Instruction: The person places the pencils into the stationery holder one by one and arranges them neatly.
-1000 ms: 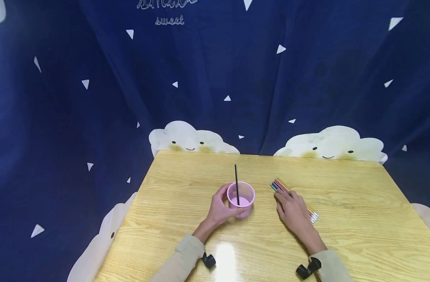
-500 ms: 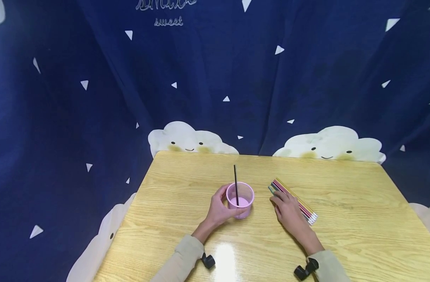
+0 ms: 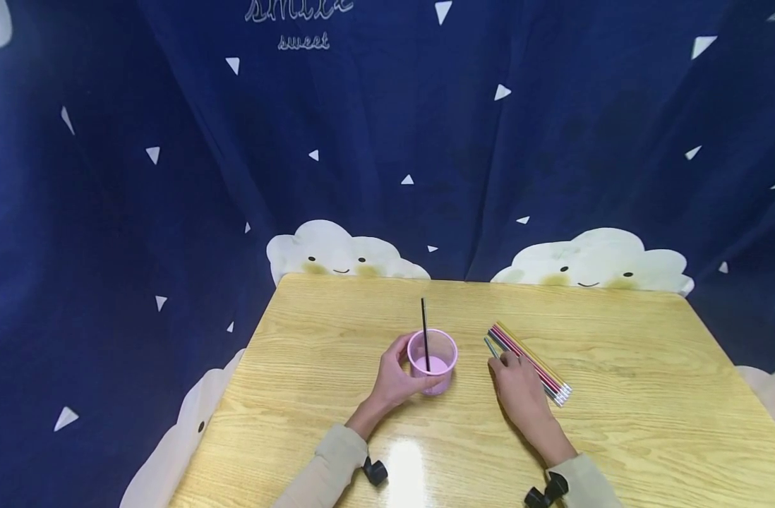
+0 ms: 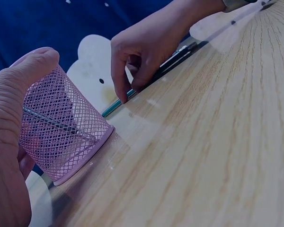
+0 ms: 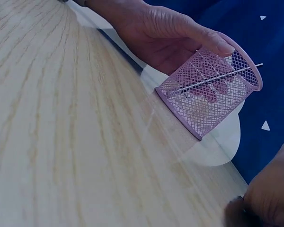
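A pink mesh pencil cup (image 3: 441,363) stands upright on the table, with one black pencil (image 3: 425,323) leaning inside it. My left hand (image 3: 395,382) grips the cup's side, thumb in front near the rim and fingers behind. To the right, my right hand (image 3: 521,392) pinches a teal pencil (image 3: 491,347) between thumb and fingertips, close to the tabletop; the left wrist view shows the teal pencil (image 4: 111,108) under those fingers. Several other pencils (image 3: 532,358), yellow, red and dark, lie side by side just beyond the hand. Part of the teal pencil is hidden by the hand.
The light wooden table (image 3: 337,317) carries the cup and pencils. Behind it hangs a dark blue curtain (image 3: 362,141) with white triangles and smiling clouds. A black wrist camera (image 3: 376,472) sits at the left cuff.
My right hand has drawn the teal pencil slightly away from the row, toward the near left, exposing more of the other pencils. The left hand still holds the cup in place.
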`<state>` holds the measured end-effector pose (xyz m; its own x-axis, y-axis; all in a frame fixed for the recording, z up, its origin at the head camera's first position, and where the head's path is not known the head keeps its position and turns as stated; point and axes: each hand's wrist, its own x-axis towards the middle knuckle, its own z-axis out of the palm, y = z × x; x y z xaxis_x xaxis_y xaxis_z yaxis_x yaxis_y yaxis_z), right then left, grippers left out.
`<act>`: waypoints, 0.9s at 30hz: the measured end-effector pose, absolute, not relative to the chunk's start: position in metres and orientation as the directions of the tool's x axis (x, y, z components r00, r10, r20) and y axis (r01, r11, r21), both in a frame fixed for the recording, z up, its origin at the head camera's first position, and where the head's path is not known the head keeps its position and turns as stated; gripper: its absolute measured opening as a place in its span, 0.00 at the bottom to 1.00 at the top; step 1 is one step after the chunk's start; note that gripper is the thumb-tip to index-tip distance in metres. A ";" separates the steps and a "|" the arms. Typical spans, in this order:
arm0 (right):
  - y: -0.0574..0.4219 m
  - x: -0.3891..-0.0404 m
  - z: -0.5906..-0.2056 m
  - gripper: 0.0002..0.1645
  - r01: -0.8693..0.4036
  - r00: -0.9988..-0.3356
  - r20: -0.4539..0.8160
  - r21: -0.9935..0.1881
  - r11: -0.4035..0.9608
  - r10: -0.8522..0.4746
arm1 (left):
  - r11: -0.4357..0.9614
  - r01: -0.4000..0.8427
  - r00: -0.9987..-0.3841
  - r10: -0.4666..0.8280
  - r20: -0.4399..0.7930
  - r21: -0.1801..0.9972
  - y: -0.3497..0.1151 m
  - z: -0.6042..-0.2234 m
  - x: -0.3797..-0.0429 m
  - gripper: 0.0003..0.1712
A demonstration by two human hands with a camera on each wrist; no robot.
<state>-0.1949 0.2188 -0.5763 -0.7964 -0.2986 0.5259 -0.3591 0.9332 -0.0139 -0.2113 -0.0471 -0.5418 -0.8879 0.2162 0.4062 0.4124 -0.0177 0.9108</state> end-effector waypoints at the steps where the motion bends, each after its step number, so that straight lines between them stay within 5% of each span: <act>1: 0.219 -0.195 -0.577 0.07 -0.361 -0.796 0.528 -0.023 0.932 -0.296 | -0.018 0.411 -0.889 0.215 0.405 0.911 -0.047 -0.542 -0.211 0.46; 9: 0.222 -0.197 -0.574 0.11 -0.378 -0.805 0.525 -0.097 0.921 -0.275 | -0.043 0.427 -0.879 0.217 0.426 0.903 -0.047 -0.543 -0.212 0.46; 18: 0.225 -0.196 -0.560 0.14 -0.379 -0.862 0.468 -0.334 0.863 -0.197 | -0.021 0.402 -0.889 0.231 0.395 0.916 -0.045 -0.553 -0.219 0.49; 27: 0.229 -0.200 -0.542 0.16 -0.428 -0.849 0.514 -0.539 0.726 -0.119 | 0.012 0.416 -0.889 0.215 0.404 0.909 -0.047 -0.578 -0.229 0.50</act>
